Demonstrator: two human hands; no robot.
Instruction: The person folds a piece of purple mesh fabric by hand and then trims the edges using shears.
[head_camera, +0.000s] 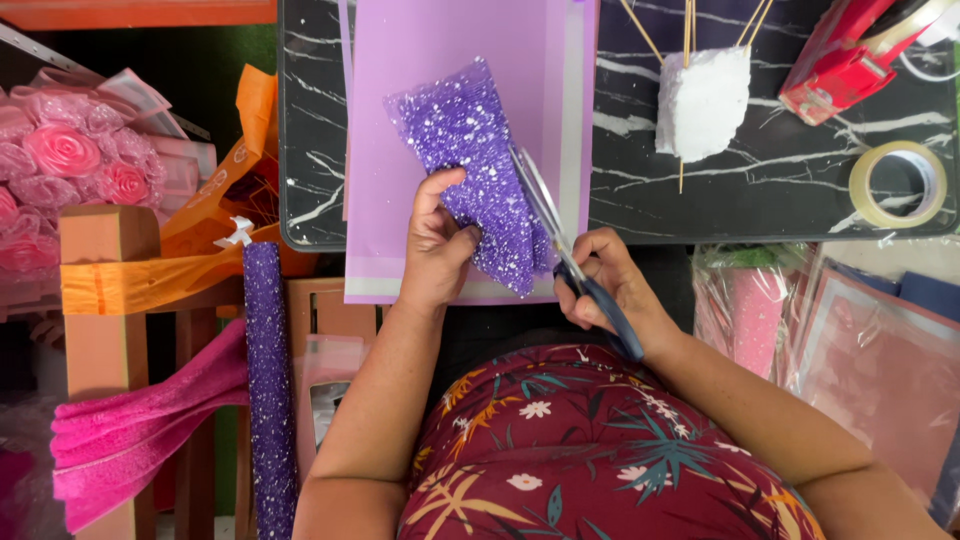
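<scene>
- Left hand (437, 245) has its grip closed on a piece of purple glitter mesh (470, 160), thumb on top, holding it just above the lilac paper sheet (400, 120) that lies on the black marbled surface (780, 190).
- Right hand (605, 285) is wrapped around the blue-handled scissors (565, 250), fingers through the loops. The blades look nearly shut and are biting into the mesh's right edge.
- Risk, I'd say: the left thumb and fingertips sit pretty close to the blades, so a slip could nick them.
- The mesh is floppy and only pinched at one spot, so it could sag or twist and the cut might wander.
- Glitter probably sheds and could gum up the blades.
- Also around: a white foam block (703, 100) stuck with skewers, a clear tape roll (897, 183), a red tape dispenser (850, 55), and a rolled purple glitter mesh (268, 380) off to the left.
</scene>
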